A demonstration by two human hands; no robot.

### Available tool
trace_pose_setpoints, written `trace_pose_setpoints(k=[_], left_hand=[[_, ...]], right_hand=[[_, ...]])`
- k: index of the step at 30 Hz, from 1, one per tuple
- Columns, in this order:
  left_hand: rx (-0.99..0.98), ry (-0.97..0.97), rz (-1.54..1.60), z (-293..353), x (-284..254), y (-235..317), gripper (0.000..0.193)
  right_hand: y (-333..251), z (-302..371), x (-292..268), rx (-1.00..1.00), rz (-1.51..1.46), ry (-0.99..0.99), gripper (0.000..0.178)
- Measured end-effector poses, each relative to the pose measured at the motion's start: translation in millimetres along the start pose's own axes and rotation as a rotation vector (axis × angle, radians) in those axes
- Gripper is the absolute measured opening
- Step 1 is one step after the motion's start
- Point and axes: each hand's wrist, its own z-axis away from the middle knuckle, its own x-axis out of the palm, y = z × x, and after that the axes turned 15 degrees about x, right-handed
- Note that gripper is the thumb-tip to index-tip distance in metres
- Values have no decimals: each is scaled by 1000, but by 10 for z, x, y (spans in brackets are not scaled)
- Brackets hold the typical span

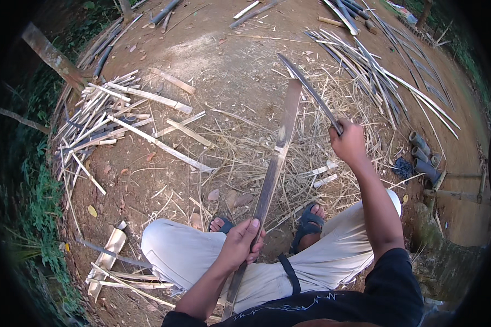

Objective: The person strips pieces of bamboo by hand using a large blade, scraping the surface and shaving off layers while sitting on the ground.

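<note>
My left hand (pixel 244 241) is closed around a long split-bamboo strip (pixel 268 180), dark on its outer face. The strip slants from my lap up and away to the right, with a pale notch at a joint near its middle. My right hand (pixel 348 143) grips a machete (pixel 312 91), its handle hidden in my fist. The long, dark, slightly curved blade points forward and left, its middle close to the strip's far end. I cannot tell whether blade and strip touch. Both hands are above my bent legs in pale trousers (pixel 185 245).
Bamboo shavings (pixel 240 150) cover the ground ahead. A heap of split bamboo (pixel 106 122) lies left, and a bundle of thin strips (pixel 360 68) lies far right. Short bamboo tubes (pixel 421 154) are at the right. Beside my left knee are bamboo pieces (pixel 110 252). A wooden post (pixel 54 59) leans far left.
</note>
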Motion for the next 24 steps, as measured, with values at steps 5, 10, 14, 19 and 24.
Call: trace_pose_setpoints(k=[5,10,14,19,24], left_hand=[[113,-39,-114,-47,87,62,29],[179,27,-259,-141,9,-108,26],[344,155,-635,-196,147,-259,26],[337,173,-1012,-157,306,-357,23],[343,112,-1060,-117,341,-490,21]], right_hand=[[-53,29,-90,65,-55,2,19],[-206,75,-262,-41,-13,17,16],[-313,552,-197,-304,184,-182,19],[-160,753,-41,-496,405,-333,16],[-3,381,-89,-126,488,-372,21]])
